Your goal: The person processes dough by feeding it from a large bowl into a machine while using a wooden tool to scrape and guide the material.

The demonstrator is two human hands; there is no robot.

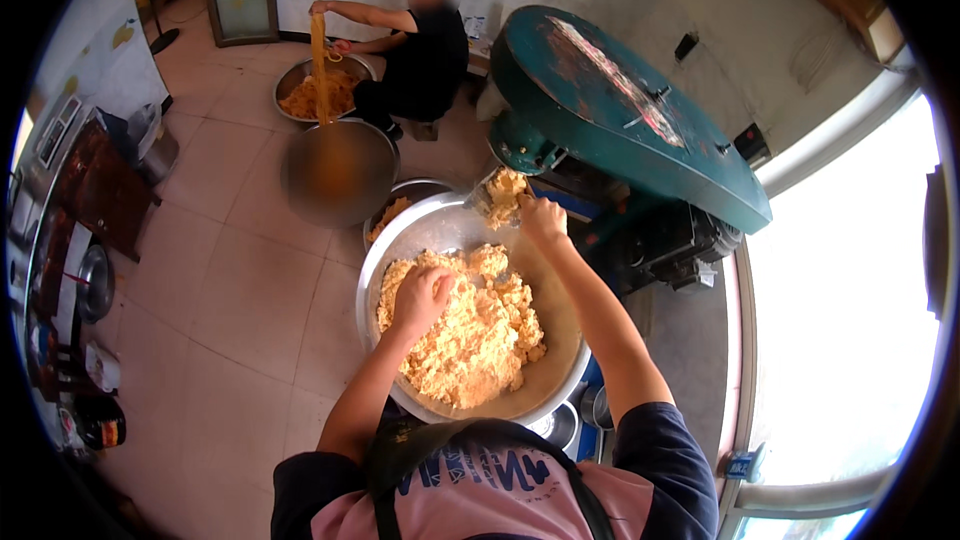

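A wide metal basin [375, 265] in front of me holds a heap of yellow, crumbly dough [470, 340]. My left hand [422, 298] is over the left part of the heap, its fingers curled in; whatever they hold is hidden. Beyond the basin's far right rim, my right hand [543, 222] is closed beside a clump of yellow dough [503, 192]. That clump sits in a greyish, see-through or metal holder at the mouth of a green machine [520, 145]. I cannot make out what the right fingers grip.
The machine's long green cover [620, 105] looms at the far right. Ahead, a seated person [425, 70] lifts long yellow strands [319, 60] above a metal bowl [285, 105]. A blurred round pan [310, 175] stands nearer. Dark wooden furniture [105, 185] lines the left; a bright window [840, 320] is right.
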